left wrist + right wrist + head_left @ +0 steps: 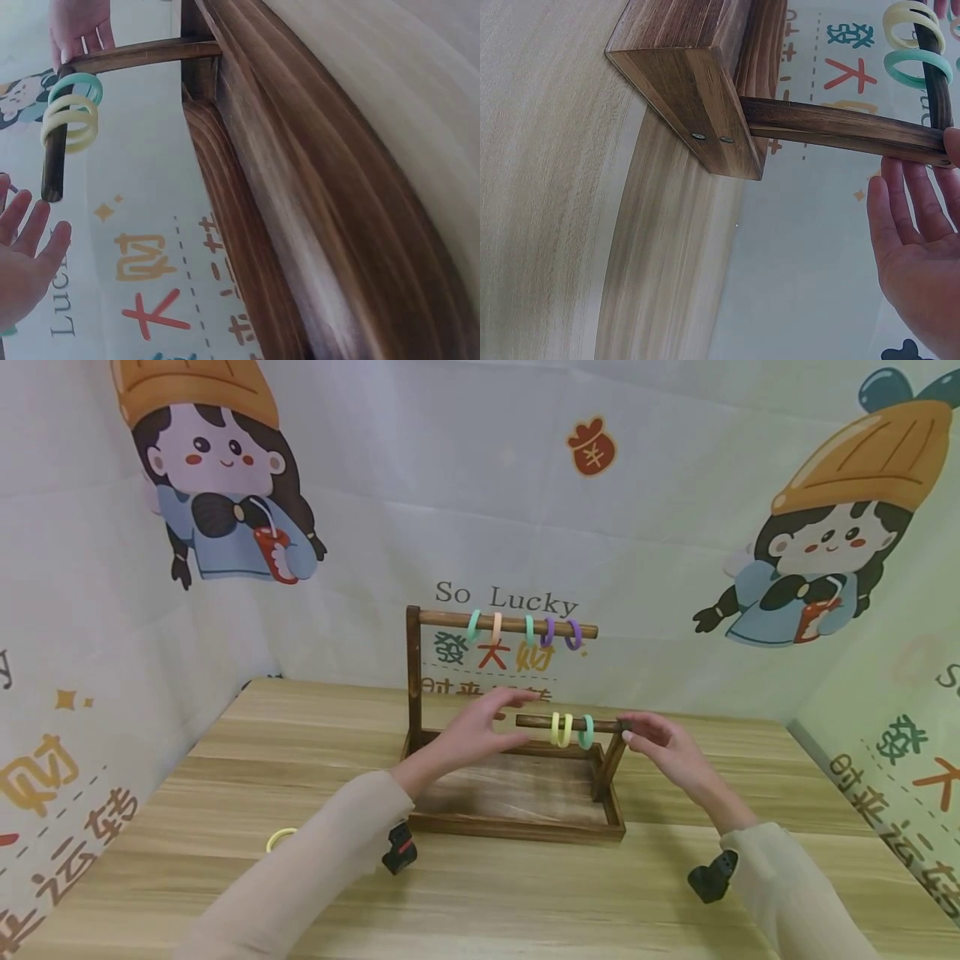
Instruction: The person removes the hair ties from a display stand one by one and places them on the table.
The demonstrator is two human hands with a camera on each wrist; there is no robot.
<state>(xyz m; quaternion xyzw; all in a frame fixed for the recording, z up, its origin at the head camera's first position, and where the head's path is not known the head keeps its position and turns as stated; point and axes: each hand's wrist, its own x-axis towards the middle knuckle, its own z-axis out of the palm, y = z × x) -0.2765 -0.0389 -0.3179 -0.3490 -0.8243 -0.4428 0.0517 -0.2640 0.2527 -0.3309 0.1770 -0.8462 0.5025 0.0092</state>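
A dark wooden rack with a tray base stands on the table, carrying a tall bar and a short bar. Two pale yellow rings and a mint ring hang on the short bar. My right hand pinches the top of the short post, thumb on the near side and fingers behind. Beside the short bar's free end, my left hand has its fingers spread and holds nothing. In the left wrist view, its fingertips are just below that end.
On the tall bar hang mint, peach and purple rings. Another yellow ring lies on the table at the left, partly covered by my left sleeve. A printed cloth rises behind the rack.
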